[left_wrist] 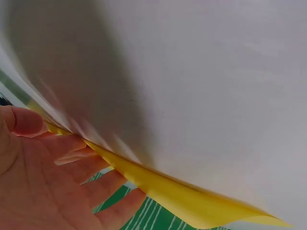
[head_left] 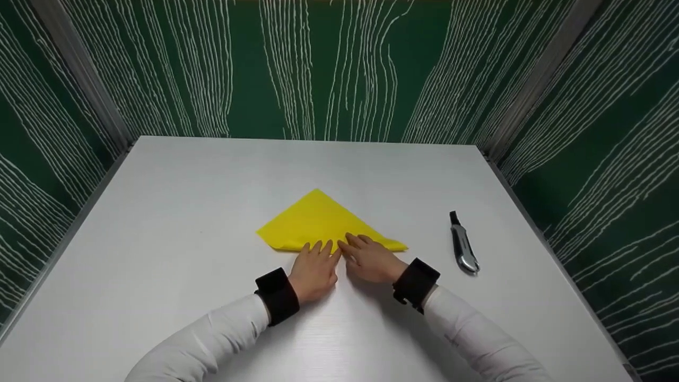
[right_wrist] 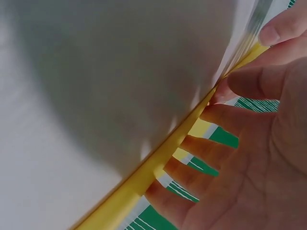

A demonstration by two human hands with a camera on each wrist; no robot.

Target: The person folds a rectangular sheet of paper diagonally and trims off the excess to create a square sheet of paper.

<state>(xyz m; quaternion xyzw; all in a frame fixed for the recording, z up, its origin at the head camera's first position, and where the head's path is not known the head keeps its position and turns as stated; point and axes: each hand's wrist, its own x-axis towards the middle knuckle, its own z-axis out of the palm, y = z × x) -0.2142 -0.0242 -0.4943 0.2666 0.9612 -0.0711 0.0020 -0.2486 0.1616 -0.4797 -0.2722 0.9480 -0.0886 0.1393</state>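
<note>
here's the left hand (head_left: 314,273), grip spread, fingers straight on the near edge of the folded yellow sheet (head_left: 315,218); just beside it, the right hand (head_left: 372,261), spread too, on that same edge. sheet's flat on the white counter (head_left: 164,212), knife (head_left: 463,245) off right.

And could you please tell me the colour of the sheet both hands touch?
The sheet is yellow, showing best in the head view.

Stretches out as a white table (head_left: 159,223); bears a folded yellow sheet (head_left: 321,223) near its middle and, off to the sheet's right, a black-and-silver utility knife (head_left: 463,245).
</note>
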